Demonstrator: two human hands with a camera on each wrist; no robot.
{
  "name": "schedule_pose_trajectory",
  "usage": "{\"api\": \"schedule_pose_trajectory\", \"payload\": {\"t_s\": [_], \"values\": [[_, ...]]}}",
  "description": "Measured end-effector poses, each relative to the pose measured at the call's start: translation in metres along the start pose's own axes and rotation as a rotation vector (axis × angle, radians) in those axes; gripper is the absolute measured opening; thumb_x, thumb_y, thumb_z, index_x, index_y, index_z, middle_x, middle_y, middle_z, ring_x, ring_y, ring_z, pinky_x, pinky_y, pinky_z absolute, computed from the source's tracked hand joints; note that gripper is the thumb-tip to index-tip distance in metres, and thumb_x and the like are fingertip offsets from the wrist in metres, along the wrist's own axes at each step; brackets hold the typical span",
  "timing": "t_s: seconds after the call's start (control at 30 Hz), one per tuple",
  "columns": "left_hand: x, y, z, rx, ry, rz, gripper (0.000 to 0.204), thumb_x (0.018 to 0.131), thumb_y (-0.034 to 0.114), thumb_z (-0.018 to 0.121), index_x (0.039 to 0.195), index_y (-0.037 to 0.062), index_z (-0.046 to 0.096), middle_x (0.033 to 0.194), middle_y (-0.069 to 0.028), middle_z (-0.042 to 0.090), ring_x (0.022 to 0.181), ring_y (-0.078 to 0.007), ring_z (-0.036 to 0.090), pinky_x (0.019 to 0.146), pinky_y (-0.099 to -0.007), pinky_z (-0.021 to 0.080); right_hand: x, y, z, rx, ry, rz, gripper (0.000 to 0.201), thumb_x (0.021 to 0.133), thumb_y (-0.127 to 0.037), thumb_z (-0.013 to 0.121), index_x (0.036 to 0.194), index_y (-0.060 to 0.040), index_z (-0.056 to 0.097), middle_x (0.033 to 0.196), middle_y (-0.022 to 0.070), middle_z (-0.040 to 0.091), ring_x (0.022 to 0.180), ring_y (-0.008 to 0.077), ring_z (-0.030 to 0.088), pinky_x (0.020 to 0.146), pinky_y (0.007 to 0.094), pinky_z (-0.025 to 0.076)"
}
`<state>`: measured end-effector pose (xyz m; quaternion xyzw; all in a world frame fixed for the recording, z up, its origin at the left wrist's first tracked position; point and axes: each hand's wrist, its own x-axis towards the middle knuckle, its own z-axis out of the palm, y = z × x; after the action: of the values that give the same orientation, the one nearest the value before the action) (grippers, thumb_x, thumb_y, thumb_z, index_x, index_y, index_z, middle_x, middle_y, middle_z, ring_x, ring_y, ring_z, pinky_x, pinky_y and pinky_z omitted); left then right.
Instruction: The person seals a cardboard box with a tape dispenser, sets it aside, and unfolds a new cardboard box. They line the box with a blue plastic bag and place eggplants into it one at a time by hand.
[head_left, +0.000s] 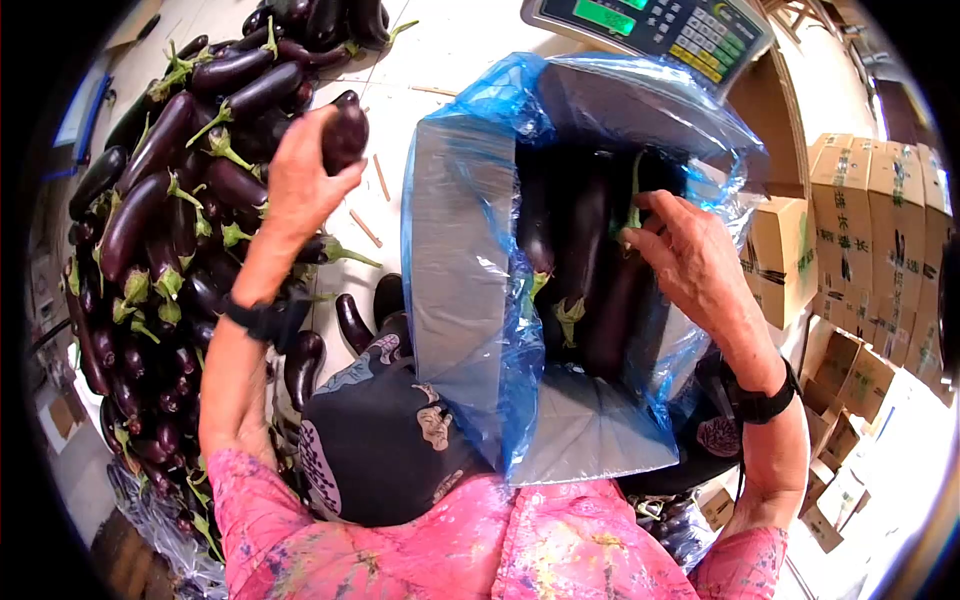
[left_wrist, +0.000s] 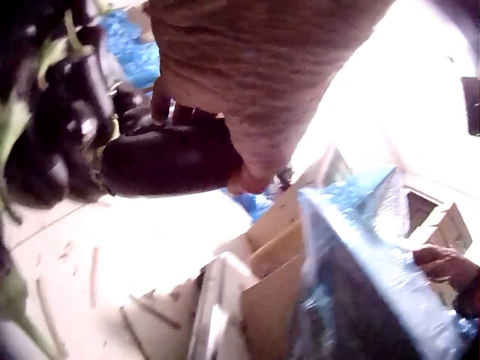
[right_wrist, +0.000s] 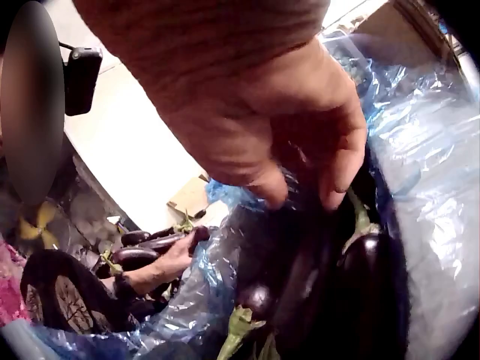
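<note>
The left hand grips a dark purple eggplant above the floor, between the pile and the box. In the left wrist view that eggplant lies sideways under the left hand, its fingers and thumb around it. A box lined with blue plastic holds several eggplants. Over its right part is the right hand, fingers bent near a green stem. From the right wrist, this right hand shows thumb and fingertips apart, the stem just beyond them.
A large eggplant pile covers the left side. The scale with a lit green display stands behind the box. Stacked cartons are at the right. Thin sticks lie on the white floor. The person's dark-clothed knee adjoins the box.
</note>
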<state>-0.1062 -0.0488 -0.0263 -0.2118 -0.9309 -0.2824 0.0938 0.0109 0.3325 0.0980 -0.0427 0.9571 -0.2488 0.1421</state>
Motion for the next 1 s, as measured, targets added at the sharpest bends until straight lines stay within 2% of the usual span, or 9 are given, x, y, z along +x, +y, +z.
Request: {"api": "schedule_pose_trajectory", "payload": {"t_s": [0.1,0.3,0.37,0.47,0.57,0.6,0.67,0.9,1.0], "values": [[0.032,0.093,-0.082,-0.375,-0.158,-0.339,0.068,0.080,0.019,0.077,0.137,-0.0030,0.046,0.121,-0.0157,0.061,0.108,-0.0254,0.066,0.096,-0.0361,0.052,-0.011,-0.008,-0.007,-0.012,-0.022,-0.021,0.027,0.087,-0.018,0.069,0.105,-0.0004,0.058,0.087,0.0225,0.065,0.082,0.0439,0.063,0.068,0.0513,0.050],[0.054,0.174,-0.109,-1.100,-0.366,0.069,0.090,0.083,0.050,0.072,0.146,-0.0034,0.034,0.124,-0.0205,0.061,0.114,-0.0308,0.065,0.097,-0.0442,0.055,-0.075,-0.057,0.034,0.275,-0.380,-0.269,0.044,0.093,-0.039,0.063,0.109,0.0014,0.057,0.101,0.0248,0.065,0.094,0.0460,0.062,0.082,0.0510,0.052],[0.060,0.213,-0.110,-1.144,-0.476,0.045,0.093,0.078,0.044,0.078,0.145,-0.0047,0.035,0.123,-0.0200,0.061,0.113,-0.0304,0.065,0.095,-0.0428,0.056,-0.098,-0.078,0.037,0.382,-0.687,-0.259,0.048,0.093,-0.041,0.062,0.114,0.0023,0.057,0.108,0.0230,0.064,0.106,0.0425,0.060,0.089,0.0504,0.050],[0.059,0.252,-0.092,-1.237,-0.630,-0.045,0.088,0.069,0.019,0.088,0.141,-0.0038,0.042,0.119,-0.0121,0.063,0.111,-0.0220,0.064,0.096,-0.0360,0.053,-0.128,-0.106,0.033,0.358,-0.515,-0.557,0.044,0.088,-0.032,0.063,0.116,0.0017,0.056,0.116,0.0152,0.061,0.115,0.0335,0.054,0.091,0.0475,0.046],[0.048,0.264,-0.062,-0.935,-0.799,0.105,0.080,0.067,0.018,0.093,0.133,0.0009,0.051,0.116,-0.0060,0.064,0.109,-0.0144,0.061,0.094,-0.0320,0.049,-0.114,-0.108,0.015,0.358,-0.789,-0.601,0.053,0.088,-0.030,0.063,0.129,0.0033,0.052,0.129,0.0223,0.055,0.120,0.0367,0.053,0.096,0.0480,0.044],[0.039,0.270,-0.047,-0.936,-0.686,0.230,0.066,0.069,0.026,0.090,0.119,-0.0012,0.056,0.098,-0.0147,0.069,0.090,-0.0201,0.067,0.083,-0.0334,0.052,-0.120,-0.102,0.033,0.348,-0.726,-0.610,0.054,0.085,-0.024,0.065,0.128,0.0051,0.053,0.131,0.0232,0.054,0.120,0.0374,0.053,0.096,0.0472,0.044],[0.030,0.278,-0.030,-0.898,-0.766,0.305,0.069,0.070,0.033,0.087,0.118,-0.0043,0.055,0.102,-0.0253,0.067,0.097,-0.0376,0.068,0.084,-0.0403,0.053,-0.123,-0.101,0.028,0.363,-0.684,-0.605,0.052,0.084,-0.022,0.067,0.127,0.0053,0.053,0.132,0.0237,0.053,0.121,0.0381,0.052,0.096,0.0471,0.044],[-0.020,0.260,0.036,-0.276,-1.014,0.273,0.081,0.078,0.039,0.080,0.136,0.0002,0.039,0.115,-0.0310,0.057,0.100,-0.0518,0.060,0.086,-0.0547,0.049,-0.143,-0.090,0.031,0.437,-0.303,-0.647,0.032,0.081,-0.014,0.063,0.106,0.0047,0.059,0.108,0.0213,0.059,0.106,0.0378,0.057,0.085,0.0468,0.047],[-0.032,0.265,0.041,-0.198,-1.045,0.271,0.079,0.077,0.032,0.080,0.137,0.0020,0.038,0.115,-0.0273,0.055,0.096,-0.0495,0.061,0.082,-0.0554,0.050,-0.143,-0.086,0.022,0.437,-0.418,-0.585,0.032,0.082,-0.014,0.065,0.108,0.0031,0.060,0.107,0.0216,0.060,0.102,0.0393,0.059,0.085,0.0476,0.048]]}}
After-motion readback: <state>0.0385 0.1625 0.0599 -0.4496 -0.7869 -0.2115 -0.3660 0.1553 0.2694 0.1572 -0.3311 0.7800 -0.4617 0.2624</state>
